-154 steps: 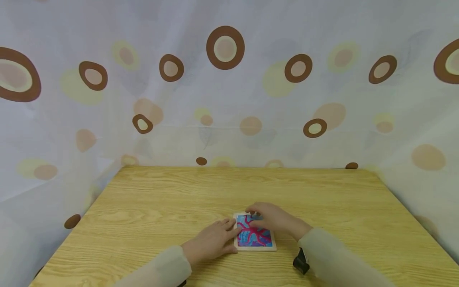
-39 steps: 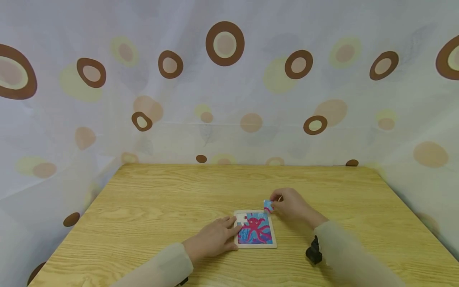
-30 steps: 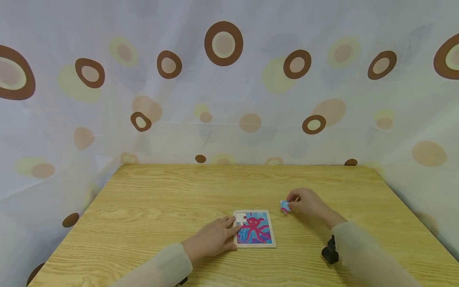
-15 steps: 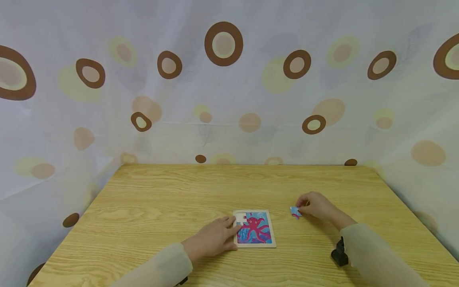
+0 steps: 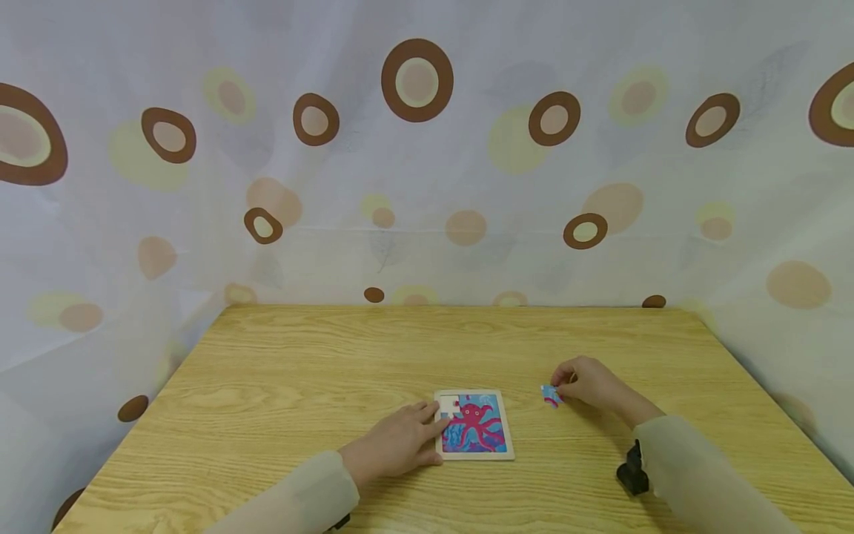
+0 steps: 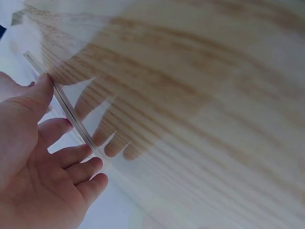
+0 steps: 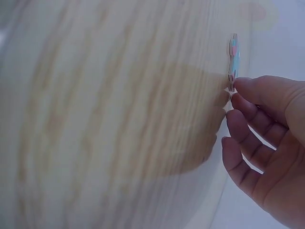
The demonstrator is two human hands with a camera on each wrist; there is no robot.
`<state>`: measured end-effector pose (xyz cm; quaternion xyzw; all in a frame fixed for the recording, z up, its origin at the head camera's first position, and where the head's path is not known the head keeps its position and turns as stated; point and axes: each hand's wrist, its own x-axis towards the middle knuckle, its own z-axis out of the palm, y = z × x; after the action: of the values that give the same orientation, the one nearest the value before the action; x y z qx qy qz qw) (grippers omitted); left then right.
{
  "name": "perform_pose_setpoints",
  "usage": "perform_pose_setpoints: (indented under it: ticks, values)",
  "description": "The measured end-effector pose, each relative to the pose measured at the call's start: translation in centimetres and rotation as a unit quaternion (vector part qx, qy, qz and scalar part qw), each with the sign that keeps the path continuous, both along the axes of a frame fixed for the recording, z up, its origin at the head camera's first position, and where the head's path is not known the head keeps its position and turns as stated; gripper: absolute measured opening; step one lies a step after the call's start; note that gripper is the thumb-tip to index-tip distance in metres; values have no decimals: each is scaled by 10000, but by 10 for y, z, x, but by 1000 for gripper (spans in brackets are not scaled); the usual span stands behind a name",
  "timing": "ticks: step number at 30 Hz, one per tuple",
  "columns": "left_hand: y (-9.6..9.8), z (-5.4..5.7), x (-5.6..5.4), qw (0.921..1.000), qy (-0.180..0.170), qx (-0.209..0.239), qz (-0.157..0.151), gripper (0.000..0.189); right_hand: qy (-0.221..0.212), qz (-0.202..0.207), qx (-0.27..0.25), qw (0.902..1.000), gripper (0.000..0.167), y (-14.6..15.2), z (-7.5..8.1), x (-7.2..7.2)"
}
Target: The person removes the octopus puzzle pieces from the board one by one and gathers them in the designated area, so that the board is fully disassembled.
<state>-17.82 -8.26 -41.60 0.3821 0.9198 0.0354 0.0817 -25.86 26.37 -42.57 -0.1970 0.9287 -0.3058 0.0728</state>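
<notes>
A small jigsaw puzzle (image 5: 474,432) with a red octopus on a blue ground lies in a pale wooden frame (image 5: 477,456) at the table's middle front. White base shows in its upper left corner, where a piece is out. My left hand (image 5: 394,443) rests along the frame's left edge; in the left wrist view its thumb and extended fingers touch the frame's side (image 6: 71,114). To the right of the frame, my right hand (image 5: 590,384) pinches a blue puzzle piece (image 5: 551,395) with a red curve between thumb and forefinger, low over the table, also seen in the right wrist view.
The wooden table (image 5: 333,356) is bounded at the back and sides by a hanging cloth (image 5: 427,185) with brown and yellow circles. A black wrist camera (image 5: 632,471) sits under the right sleeve.
My right hand has drawn the piece from the puzzle's upper left corner, carried it right and lowered it close to the table, then stopped. My left hand has stayed on the frame.
</notes>
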Motion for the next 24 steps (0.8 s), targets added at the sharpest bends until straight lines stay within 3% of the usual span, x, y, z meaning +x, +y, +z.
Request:
perform_pose_setpoints:
  ticks: [7,13,20,24]
  values:
    - [0,1,0,10000,38,-8,-46,58,-116,-30,-105,9999,4,1,2,0]
    - [-1,-1,0,10000,15,-9,-21,59,0,-229,-70,9997,14,-4,18,-3]
    - [-1,-1,0,10000,44,35,-53,59,535,287,-73,9981,16,-24,32,-10]
    - [-1,1,1,10000,34,47,-60,58,528,540,-208,9969,17,-43,34,-11]
